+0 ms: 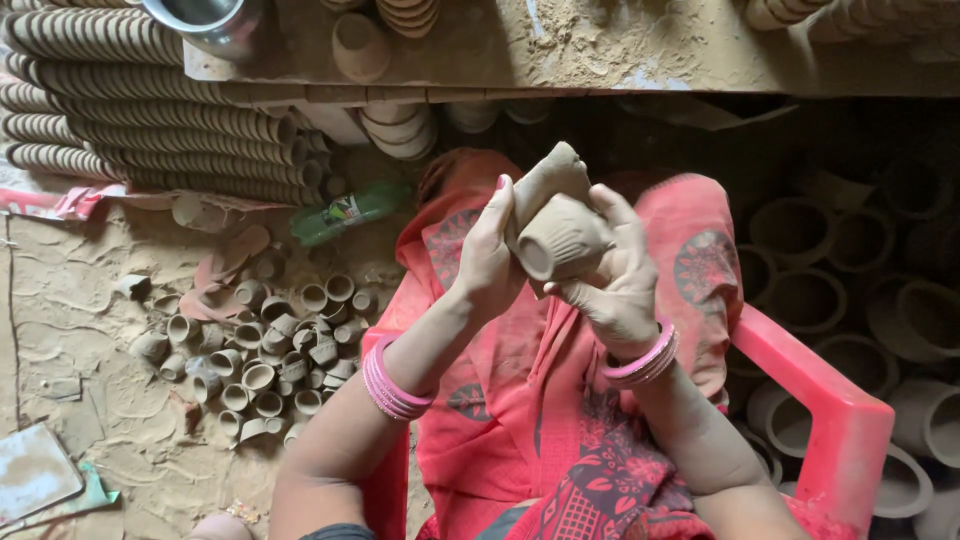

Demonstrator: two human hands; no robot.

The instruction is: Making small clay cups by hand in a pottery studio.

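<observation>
In the head view, the person sits on a pink plastic chair [845, 415] with a red patterned cloth [545, 400] over the lap. Both hands are raised above the lap and meet around a small unfired grey-brown clay cup [560, 240], which lies on its side with its open mouth turned toward the lower left. The left hand [487, 255] is closed against the cup's left side, fingers pointing upward along it. The right hand [615, 285] cradles the cup from below and from the right, its fingers curled around the body. A lump of the same raw clay [548, 175] rises from the top of the cup, pressed between the fingers of both hands. Both wrists carry pink bangles [392, 388].

On the sandy floor [90, 320] to the left lies a loose heap of tiny clay cups [265, 350], well apart from the hands. Beyond it, long rows of stacked shallow clay dishes [150, 110] lie on their sides, and a green plastic bottle [350, 212] rests just beside them. A shiny metal pot [205, 20] stands at the top left. To the right of the chair, larger clay pots [830, 290] sit in shadow.
</observation>
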